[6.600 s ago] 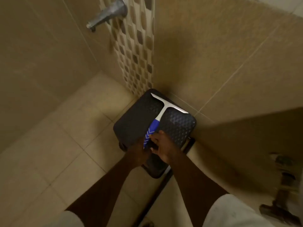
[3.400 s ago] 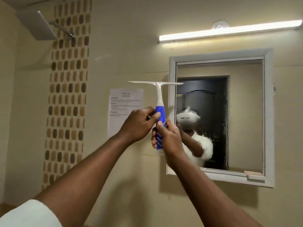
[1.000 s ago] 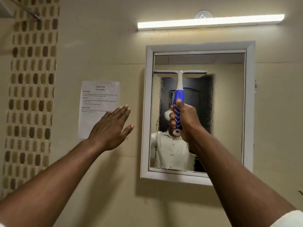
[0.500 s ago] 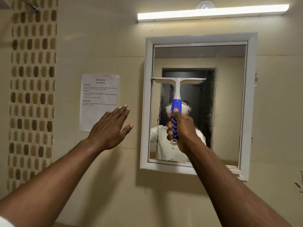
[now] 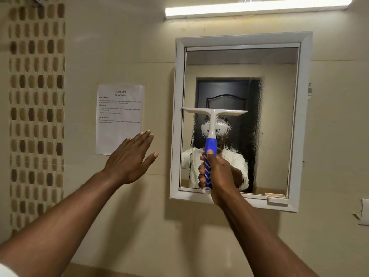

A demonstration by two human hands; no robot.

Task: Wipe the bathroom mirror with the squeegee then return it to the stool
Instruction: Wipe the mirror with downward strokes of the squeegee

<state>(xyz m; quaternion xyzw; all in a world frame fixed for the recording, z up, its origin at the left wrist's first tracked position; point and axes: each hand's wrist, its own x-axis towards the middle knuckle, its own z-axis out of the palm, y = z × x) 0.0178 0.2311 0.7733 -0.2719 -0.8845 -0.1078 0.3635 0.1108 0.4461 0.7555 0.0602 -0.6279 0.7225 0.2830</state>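
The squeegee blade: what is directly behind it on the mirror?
Behind the squeegee lies the mirror glass. Above the blade the glass looks clear; below it, wet streaks remain. The strip that the blade itself covers cannot be seen. The right hand grips the blue handle.

Centre right, the right hand (image 5: 217,172) grips the squeegee (image 5: 212,124) by its blue handle, blade level across the mirror (image 5: 275,116). The left hand (image 5: 129,158) is flat, fingers spread, below a paper (image 5: 119,118) on the wall.

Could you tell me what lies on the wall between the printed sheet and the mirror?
In the head view, only bare beige wall separates the printed sheet from the mirror; the open left hand hovers in front.
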